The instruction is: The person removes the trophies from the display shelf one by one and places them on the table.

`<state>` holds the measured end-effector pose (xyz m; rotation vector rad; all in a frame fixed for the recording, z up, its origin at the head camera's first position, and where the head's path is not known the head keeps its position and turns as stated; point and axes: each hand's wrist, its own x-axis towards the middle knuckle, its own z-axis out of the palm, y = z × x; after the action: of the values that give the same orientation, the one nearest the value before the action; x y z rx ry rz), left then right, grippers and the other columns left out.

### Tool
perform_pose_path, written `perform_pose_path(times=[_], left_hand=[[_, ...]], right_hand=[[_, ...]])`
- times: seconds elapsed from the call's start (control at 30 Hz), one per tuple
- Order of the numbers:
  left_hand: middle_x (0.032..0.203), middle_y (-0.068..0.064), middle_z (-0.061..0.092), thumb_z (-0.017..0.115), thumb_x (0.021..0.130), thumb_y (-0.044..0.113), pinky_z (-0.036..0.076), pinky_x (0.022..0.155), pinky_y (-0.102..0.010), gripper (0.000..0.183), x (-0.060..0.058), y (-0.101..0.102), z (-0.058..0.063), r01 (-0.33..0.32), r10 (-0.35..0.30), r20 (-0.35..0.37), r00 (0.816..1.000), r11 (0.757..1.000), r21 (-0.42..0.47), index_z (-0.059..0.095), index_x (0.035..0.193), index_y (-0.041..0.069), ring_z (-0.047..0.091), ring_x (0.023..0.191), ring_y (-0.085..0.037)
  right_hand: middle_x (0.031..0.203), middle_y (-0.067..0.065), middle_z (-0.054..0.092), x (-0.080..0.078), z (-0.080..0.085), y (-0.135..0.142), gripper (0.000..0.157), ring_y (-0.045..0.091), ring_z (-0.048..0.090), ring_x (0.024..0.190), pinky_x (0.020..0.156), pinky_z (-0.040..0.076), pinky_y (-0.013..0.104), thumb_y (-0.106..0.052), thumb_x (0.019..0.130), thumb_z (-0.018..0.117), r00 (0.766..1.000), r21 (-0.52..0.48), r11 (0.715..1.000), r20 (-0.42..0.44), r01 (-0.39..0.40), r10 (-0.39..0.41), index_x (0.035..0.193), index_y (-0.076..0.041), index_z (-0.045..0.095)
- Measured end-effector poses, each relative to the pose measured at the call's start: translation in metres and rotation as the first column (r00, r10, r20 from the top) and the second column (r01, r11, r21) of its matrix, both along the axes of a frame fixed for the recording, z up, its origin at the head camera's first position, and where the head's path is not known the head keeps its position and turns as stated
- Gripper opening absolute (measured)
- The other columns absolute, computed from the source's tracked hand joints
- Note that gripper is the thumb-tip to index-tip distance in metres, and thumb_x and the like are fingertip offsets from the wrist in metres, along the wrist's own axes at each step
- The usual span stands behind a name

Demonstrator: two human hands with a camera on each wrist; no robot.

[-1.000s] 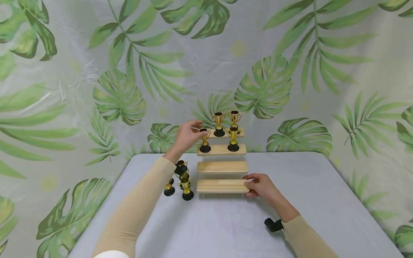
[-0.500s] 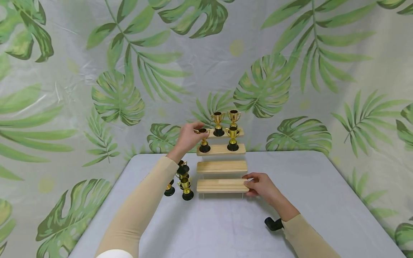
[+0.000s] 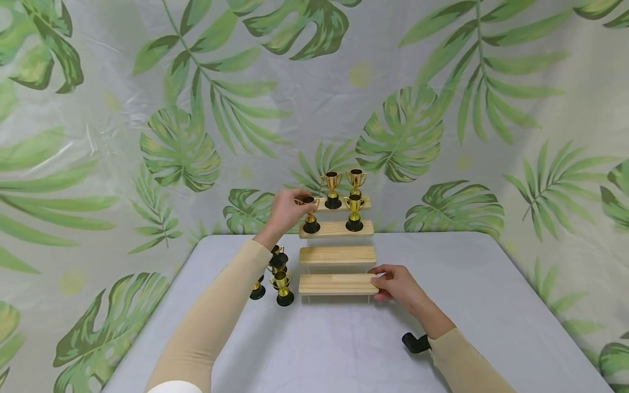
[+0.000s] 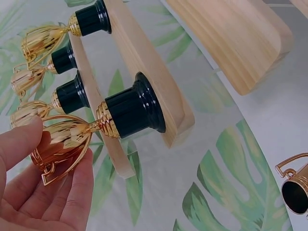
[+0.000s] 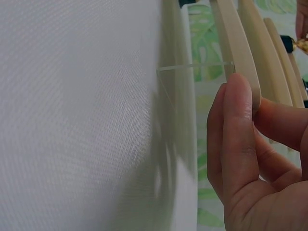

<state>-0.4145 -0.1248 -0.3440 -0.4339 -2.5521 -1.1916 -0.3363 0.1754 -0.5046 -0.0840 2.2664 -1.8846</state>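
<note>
At the left end of the second step from the top, a small gold trophy cup (image 3: 310,222) stands upright on its black base. My left hand (image 3: 286,212) holds it by the cup, with thumb (image 4: 21,142) and fingers on either side of the bowl. The base sits on the wooden board (image 4: 178,113). My right hand (image 3: 400,286) pinches the right end of the lowest wooden board (image 3: 339,284) of the tiered display stand, seen edge-on (image 5: 240,53) in the right wrist view. Another trophy (image 3: 354,215) stands at the right of the same step as the held one.
Two trophies (image 3: 332,188) stand on the top step. Several more trophies (image 3: 283,289) are grouped on the white table (image 3: 314,344) left of the stand, partly behind my left forearm. A leaf-patterned cloth (image 3: 314,82) hangs behind the table.
The left hand has shifted very slightly right at the trophy cup, its fingers closer around the bowl. The right hand stays on the lowest board.
</note>
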Motion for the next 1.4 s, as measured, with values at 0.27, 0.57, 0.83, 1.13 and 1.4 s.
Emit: perform_pose_path(times=[0.27,0.57,0.83,1.13,1.4], left_hand=[[0.109,-0.004,0.069,0.077,0.092,0.025,0.056,0.075,-0.038,0.032,0.001,0.000,0.003,-0.007,0.007,-0.003,1.000,1.000,0.000,0.072,0.120,0.010,0.064,0.094,-0.020],[0.108,-0.004,0.069,0.078,0.091,0.025,0.055,0.074,-0.037,0.029,0.008,-0.002,0.007,-0.010,0.010,-0.027,1.000,1.000,0.004,0.074,0.117,0.013,0.063,0.092,-0.019],[0.107,-0.001,0.068,0.078,0.091,0.026,0.054,0.072,-0.036,0.029,0.018,-0.006,0.012,-0.006,0.007,-0.027,1.000,1.000,0.011,0.073,0.118,0.015,0.062,0.089,-0.017],[0.103,0.001,0.069,0.078,0.091,0.028,0.055,0.071,-0.034,0.033,0.032,-0.008,0.023,0.002,-0.002,-0.057,0.998,1.000,0.008,0.073,0.120,0.013,0.063,0.086,-0.016],[0.103,0.002,0.070,0.079,0.091,0.027,0.055,0.072,-0.035,0.031,0.050,-0.017,0.035,0.021,-0.019,-0.075,0.997,0.999,0.024,0.073,0.120,0.016,0.064,0.087,-0.014]], right_hand=[[0.095,0.019,0.060,0.000,0.000,-0.001,0.032,0.020,0.066,0.069,0.062,0.061,0.034,-0.006,0.096,0.069,1.000,0.009,1.000,0.000,0.007,-0.007,0.125,0.006,0.064],[0.094,0.017,0.059,0.000,-0.001,-0.002,0.033,0.021,0.065,0.068,0.062,0.061,0.035,-0.007,0.095,0.070,1.000,0.015,1.000,0.003,0.012,-0.012,0.125,0.006,0.064],[0.095,0.018,0.060,0.002,0.001,-0.003,0.033,0.021,0.066,0.070,0.063,0.061,0.036,-0.007,0.095,0.070,1.000,0.019,1.000,0.011,0.014,-0.014,0.125,0.006,0.064],[0.098,0.019,0.060,0.001,0.000,-0.002,0.034,0.020,0.065,0.070,0.065,0.061,0.034,-0.008,0.096,0.070,1.000,0.033,0.999,0.019,0.009,-0.010,0.126,0.005,0.063],[0.099,0.019,0.059,-0.001,0.000,-0.003,0.033,0.021,0.065,0.070,0.066,0.061,0.036,-0.009,0.097,0.068,1.000,0.045,0.999,0.020,0.012,-0.012,0.127,0.004,0.063]])
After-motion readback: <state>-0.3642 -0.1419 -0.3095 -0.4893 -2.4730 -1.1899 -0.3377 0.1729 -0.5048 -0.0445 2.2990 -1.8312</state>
